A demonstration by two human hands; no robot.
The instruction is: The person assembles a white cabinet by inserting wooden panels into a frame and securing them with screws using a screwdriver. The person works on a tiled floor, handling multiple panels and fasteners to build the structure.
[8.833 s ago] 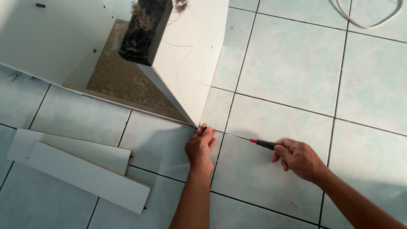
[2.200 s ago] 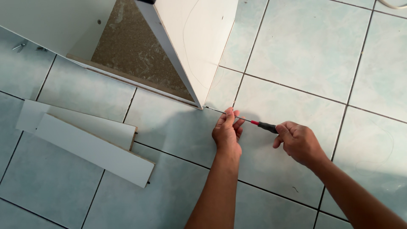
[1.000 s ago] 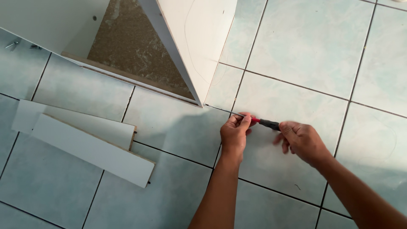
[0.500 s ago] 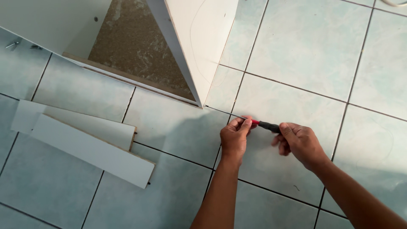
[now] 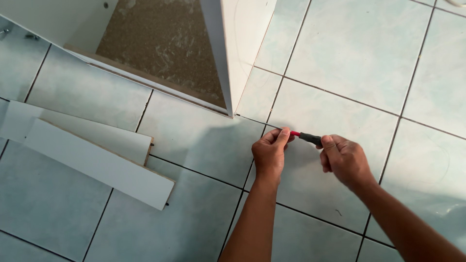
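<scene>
My right hand grips the black and red handle of a small screwdriver just above the tiled floor. My left hand pinches the red front end of that tool, so its tip is hidden under the fingers. Both hands are close together on a pale green tile, just below the corner of a white cabinet lying on the floor.
The cabinet's brown chipboard inside faces up. Two white boards lie overlapped on the floor at the left. Small metal fittings sit at the far upper left. Pale tiles with dark grout lines stretch to the right.
My left hand moved from the floor near the cabinet corner onto the screwdriver's front end, and both hands have stayed together there. The view has shifted slightly.
</scene>
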